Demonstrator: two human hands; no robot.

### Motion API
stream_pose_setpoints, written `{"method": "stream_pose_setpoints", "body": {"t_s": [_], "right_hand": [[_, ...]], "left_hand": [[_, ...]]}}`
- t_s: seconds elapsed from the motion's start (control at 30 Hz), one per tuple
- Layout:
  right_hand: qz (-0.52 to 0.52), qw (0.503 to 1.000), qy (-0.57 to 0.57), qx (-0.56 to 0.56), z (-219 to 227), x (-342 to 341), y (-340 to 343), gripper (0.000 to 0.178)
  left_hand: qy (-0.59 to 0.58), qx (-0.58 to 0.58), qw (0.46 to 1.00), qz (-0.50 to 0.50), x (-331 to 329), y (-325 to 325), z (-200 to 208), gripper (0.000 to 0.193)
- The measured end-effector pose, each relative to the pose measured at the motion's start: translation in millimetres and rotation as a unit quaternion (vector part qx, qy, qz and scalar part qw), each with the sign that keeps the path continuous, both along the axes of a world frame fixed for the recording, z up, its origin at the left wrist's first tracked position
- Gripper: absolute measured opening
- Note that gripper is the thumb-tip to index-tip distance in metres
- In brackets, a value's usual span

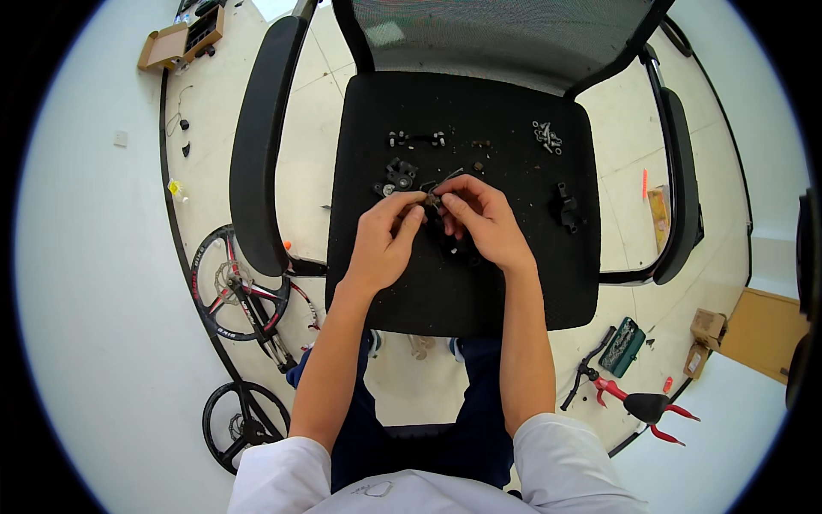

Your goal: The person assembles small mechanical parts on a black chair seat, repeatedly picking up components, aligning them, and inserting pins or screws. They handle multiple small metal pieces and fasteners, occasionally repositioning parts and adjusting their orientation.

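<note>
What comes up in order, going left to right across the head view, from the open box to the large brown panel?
Open box → near-left armrest → left hand → right hand → silver hardware → opposite armrest → large brown panel.

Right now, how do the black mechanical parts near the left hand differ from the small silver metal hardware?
The black parts are chunky; the silver hardware is small loose pieces. The black parts sit near the left hand, the silver hardware farther right. Both rest on the seat.
</note>
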State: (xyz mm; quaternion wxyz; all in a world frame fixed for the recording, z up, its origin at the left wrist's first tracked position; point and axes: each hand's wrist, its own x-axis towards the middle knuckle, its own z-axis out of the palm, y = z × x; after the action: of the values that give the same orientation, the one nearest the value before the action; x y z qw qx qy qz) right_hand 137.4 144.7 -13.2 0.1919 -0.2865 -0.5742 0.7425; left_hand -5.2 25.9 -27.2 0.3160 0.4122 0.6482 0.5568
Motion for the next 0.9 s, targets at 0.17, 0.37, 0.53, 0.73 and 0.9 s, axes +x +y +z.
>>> {"method": "stream_pose_setpoints", "body": {"t_s": [0.17, 0.37, 0.53, 0.73, 0.9], "right_hand": [[0.003, 0.999, 0.003, -0.044, -2.5, -0.4, 2.2, 0.019], [0.006, 0.999, -0.019, -0.043, -1.3, -3.7, 1.3, 0.025], [0.021, 0.997, -0.016, -0.077, -6.3, -2.0, 3.1, 0.026], [0.032, 0.997, -0.002, -0.069, -4.2, -2.3, 3.2, 0.029], [0.004, 0.997, -0.036, -0.071, -2.9, 0.2, 5.3, 0.025]], "left_hand": [[0.062, 0.016, 0.998, 0.012, -4.3, 0.9, 7.7, 0.015], [0.093, 0.027, 0.995, 0.03, -6.6, 4.9, 7.2, 0.014], [0.133, 0.022, 0.99, 0.037, -5.1, 7.1, 16.8, 0.016], [0.176, 0.013, 0.984, 0.009, -6.9, 5.5, 15.2, 0.016], [0.16, 0.029, 0.987, 0.015, -8.5, 5.6, 11.0, 0.015]]}}
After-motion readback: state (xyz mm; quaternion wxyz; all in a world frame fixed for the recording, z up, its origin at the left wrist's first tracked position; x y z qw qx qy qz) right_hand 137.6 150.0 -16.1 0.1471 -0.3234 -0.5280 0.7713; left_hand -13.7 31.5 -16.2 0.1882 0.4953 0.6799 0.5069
